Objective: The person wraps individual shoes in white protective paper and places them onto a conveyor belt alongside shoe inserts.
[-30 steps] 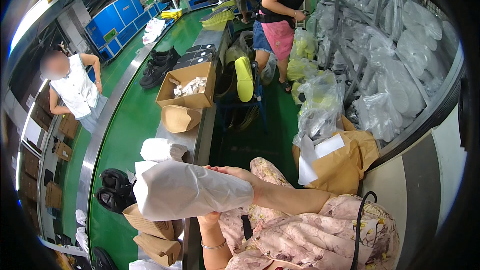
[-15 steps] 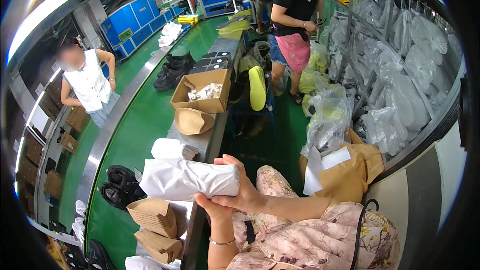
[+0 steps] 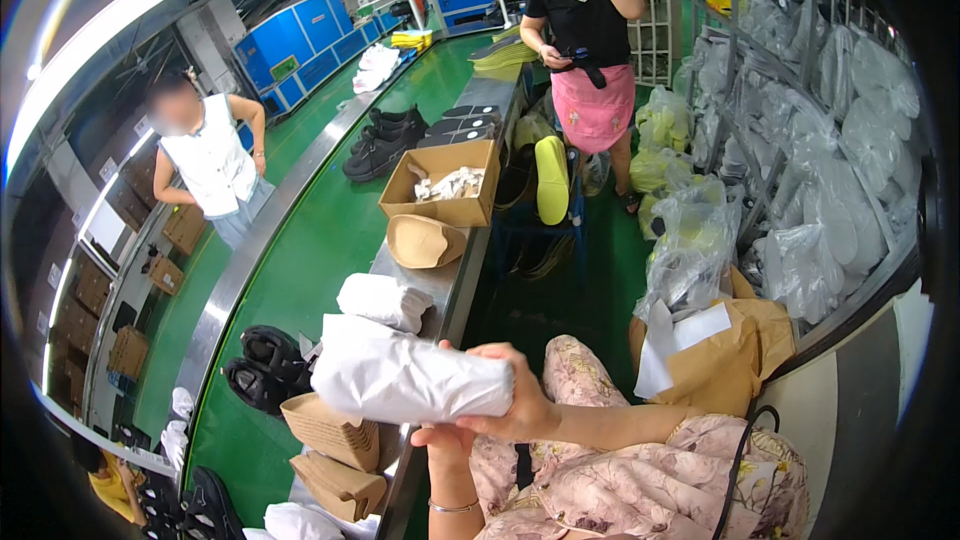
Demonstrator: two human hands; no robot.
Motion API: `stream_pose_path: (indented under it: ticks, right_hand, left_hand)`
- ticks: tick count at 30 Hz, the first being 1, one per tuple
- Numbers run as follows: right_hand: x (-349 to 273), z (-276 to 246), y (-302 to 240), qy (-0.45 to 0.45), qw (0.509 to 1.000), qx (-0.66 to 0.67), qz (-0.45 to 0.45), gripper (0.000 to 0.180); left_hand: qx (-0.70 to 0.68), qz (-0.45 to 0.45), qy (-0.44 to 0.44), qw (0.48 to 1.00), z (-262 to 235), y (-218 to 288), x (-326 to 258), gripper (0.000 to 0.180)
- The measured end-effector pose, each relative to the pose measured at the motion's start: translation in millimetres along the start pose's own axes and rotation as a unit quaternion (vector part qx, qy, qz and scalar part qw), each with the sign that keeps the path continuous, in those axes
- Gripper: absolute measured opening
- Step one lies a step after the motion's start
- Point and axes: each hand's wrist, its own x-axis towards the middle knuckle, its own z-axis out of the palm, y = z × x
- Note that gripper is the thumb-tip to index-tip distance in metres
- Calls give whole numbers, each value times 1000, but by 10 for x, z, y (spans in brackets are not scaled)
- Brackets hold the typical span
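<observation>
At the steel desk (image 3: 450,287), the right hand (image 3: 515,395) curls around a crinkled, oblong white bundle (image 3: 405,372); the left hand (image 3: 446,442) rises beneath, its grip unclear.

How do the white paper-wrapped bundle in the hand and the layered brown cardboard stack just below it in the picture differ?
Colour: the bundle is white; the stack is brown.
Surface: the bundle has a creased wrap; the stack shows ridged, layered edges.
Support: the right hand grips the bundle's end; the stack is out of its grip.
</observation>
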Motion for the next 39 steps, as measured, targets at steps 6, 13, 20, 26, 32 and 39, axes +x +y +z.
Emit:
stream_pose_path:
  ticks: [6,13,20,26,32,39]
  right_hand:
    - [200,-57,91,55,998,11,2,81]
    - [-140,124,100,28,997,-19,67,75]
    - [-10,-336,303,27,989,-147,-7,73]
    - [284,-859,41,-227,903,-285,-228,71]
    - [483,-742,116,-205,918,-240,-242,68]
    - [969,-2,1064,2,990,-138,-26,72]
  left_hand:
    - [-113,-71,45,990,-204,-246,-92,92]
    - [-137,-125,30,982,-164,-265,-116,93]
    - [117,-56,178,975,-158,-159,-90,42]
    - [661,185,84,723,-370,202,96,48]
    - [199,-91,210,953,-548,303,593,32]
    - [409,-168,87,892,-927,809,1944,51]
